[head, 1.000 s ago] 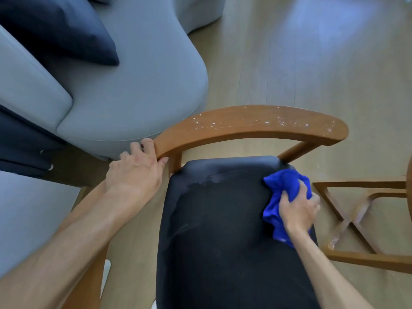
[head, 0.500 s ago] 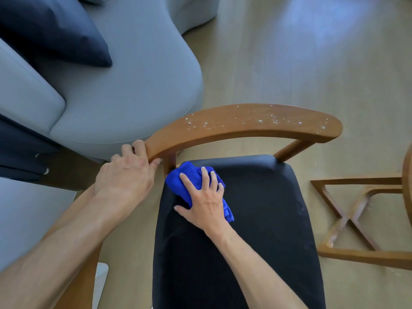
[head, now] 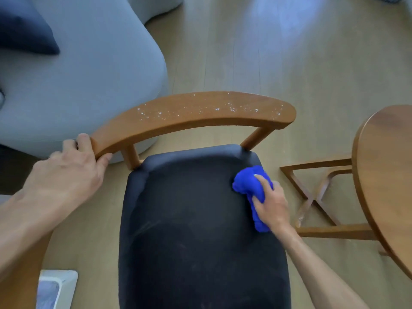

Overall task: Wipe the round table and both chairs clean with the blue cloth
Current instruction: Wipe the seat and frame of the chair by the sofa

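A wooden chair with a black padded seat (head: 196, 230) fills the middle of the view. Its curved wooden backrest (head: 194, 112) carries scattered white specks. My right hand (head: 270, 204) grips the bunched blue cloth (head: 249, 184) and presses it on the seat's far right corner. My left hand (head: 69, 170) grips the left end of the backrest, fingers curled round it. The round wooden table (head: 385, 175) shows only its left edge at the right, with its crossed wooden base (head: 316, 197) on the floor beneath.
A grey sofa (head: 84, 74) with a dark blue cushion (head: 24, 34) stands close behind the chair at the left. Light wooden floor (head: 289, 52) spreads beyond the chair. A white object (head: 55, 288) lies at the lower left.
My right hand has swept the blue cloth from the seat's far left corner back across to its far right corner. My left hand has kept its hold on the backrest.
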Action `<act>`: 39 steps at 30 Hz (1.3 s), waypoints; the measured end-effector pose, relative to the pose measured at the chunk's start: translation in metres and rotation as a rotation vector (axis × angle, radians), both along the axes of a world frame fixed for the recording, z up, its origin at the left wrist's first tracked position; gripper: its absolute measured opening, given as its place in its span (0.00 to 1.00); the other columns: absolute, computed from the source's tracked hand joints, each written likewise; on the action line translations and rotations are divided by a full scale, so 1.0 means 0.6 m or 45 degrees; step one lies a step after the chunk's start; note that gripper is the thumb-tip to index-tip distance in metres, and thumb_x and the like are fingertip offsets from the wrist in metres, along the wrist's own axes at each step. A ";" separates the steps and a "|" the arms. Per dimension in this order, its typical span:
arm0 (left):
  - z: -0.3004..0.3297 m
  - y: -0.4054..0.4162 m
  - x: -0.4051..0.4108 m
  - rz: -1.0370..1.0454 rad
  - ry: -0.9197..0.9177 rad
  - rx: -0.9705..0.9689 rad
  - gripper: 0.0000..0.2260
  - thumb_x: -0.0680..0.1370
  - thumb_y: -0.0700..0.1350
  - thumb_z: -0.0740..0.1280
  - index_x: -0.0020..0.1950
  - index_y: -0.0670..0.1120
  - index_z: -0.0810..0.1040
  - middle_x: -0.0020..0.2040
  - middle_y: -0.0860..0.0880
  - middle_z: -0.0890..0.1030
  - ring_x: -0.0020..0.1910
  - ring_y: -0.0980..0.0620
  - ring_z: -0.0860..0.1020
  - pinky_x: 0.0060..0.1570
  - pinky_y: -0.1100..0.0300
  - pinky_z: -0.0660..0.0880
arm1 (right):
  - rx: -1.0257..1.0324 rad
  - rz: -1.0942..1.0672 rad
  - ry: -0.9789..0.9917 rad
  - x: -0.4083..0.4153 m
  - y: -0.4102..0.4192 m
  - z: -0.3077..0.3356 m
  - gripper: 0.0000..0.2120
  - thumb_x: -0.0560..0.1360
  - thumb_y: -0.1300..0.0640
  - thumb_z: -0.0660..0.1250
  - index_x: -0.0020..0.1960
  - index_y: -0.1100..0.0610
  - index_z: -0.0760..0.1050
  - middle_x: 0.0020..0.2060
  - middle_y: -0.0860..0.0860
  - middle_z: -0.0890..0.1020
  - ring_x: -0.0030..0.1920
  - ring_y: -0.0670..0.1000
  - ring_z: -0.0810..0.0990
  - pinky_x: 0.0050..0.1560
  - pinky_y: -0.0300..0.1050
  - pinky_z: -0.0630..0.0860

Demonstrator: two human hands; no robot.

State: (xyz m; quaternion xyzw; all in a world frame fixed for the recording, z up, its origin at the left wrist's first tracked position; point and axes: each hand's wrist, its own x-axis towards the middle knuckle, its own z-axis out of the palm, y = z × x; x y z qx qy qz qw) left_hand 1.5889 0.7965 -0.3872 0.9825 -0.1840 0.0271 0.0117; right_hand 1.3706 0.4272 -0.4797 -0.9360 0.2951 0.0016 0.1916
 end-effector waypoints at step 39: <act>0.055 -0.040 -0.021 0.087 0.249 0.197 0.20 0.81 0.57 0.51 0.58 0.41 0.62 0.52 0.39 0.72 0.47 0.36 0.76 0.38 0.49 0.65 | 0.131 0.798 -0.004 -0.114 0.424 0.003 0.21 0.59 0.59 0.66 0.51 0.48 0.81 0.38 0.55 0.79 0.29 0.55 0.72 0.30 0.44 0.72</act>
